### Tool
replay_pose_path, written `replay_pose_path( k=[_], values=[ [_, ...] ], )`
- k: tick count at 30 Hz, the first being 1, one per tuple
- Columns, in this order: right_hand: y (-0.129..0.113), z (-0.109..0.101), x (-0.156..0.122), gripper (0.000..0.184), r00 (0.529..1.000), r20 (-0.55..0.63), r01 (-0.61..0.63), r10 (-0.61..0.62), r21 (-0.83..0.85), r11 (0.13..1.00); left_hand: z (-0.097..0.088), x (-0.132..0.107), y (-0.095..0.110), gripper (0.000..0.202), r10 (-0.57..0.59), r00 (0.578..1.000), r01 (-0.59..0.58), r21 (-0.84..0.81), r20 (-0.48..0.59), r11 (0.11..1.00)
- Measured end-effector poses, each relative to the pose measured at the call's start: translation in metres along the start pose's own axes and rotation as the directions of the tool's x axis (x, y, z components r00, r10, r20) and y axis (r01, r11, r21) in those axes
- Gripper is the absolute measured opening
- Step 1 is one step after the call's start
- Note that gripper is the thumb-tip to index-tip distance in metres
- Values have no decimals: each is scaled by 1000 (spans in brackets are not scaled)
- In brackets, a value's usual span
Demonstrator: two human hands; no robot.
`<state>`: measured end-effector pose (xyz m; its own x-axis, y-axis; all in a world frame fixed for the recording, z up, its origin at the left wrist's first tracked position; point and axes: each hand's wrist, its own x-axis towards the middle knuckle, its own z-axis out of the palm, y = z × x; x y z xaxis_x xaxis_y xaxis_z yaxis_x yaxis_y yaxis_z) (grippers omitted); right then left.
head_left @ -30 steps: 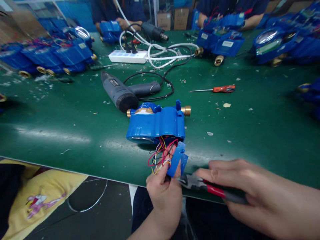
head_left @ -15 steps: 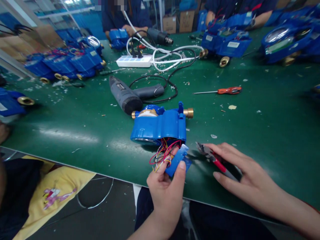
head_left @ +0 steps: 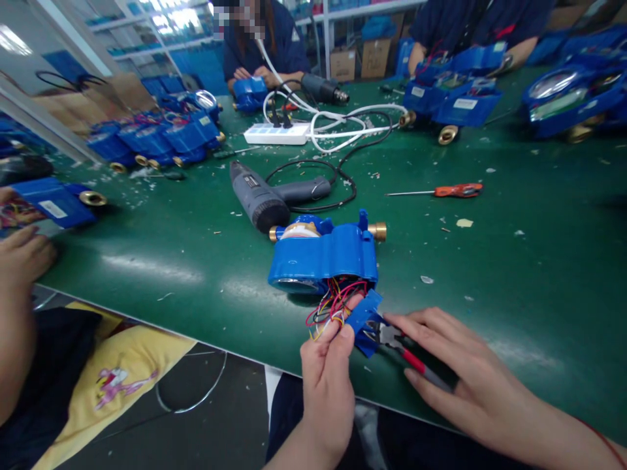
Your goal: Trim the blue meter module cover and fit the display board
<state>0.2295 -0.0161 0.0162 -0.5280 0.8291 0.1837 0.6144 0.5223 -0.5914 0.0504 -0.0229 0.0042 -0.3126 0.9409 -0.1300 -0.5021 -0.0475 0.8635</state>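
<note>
A blue water meter (head_left: 323,254) with brass ends lies on the green table (head_left: 514,287) in front of me. Coloured wires (head_left: 333,307) run from its near side to a small blue cover piece (head_left: 365,316). My left hand (head_left: 328,372) pinches the wires and the edge of that piece. My right hand (head_left: 465,372) grips red-handled pliers (head_left: 401,346), whose jaws touch the blue piece.
A grey heat gun (head_left: 264,196) with a black cord lies behind the meter. An orange screwdriver (head_left: 450,190) lies to the right, a white power strip (head_left: 277,134) farther back. Rows of blue meters (head_left: 157,137) and other workers sit around; another person's hand (head_left: 22,261) is at left.
My right hand brought the pliers back in from the right, so their jaws now meet the blue cover piece. The view shifted slightly downward and left.
</note>
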Motion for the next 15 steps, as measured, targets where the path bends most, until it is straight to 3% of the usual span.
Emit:
replay_pose_path(
  k=[8, 13, 15],
  values=[
    [-1, 1, -3, 49, 1000, 7, -8, 8, 10, 1000, -4, 8, 9, 20, 23, 976, 23, -210, 215, 977],
    [0, 1, -2, 50, 1000, 14, -12, 12, 18, 1000, -5, 12, 9, 9, -108, 986, 115, -49, 125, 992],
    [0, 0, -2, 50, 1000, 16, -14, 14, 19, 1000, -6, 13, 10, 6, -103, 993, 101, 39, 65, 994]
  ],
)
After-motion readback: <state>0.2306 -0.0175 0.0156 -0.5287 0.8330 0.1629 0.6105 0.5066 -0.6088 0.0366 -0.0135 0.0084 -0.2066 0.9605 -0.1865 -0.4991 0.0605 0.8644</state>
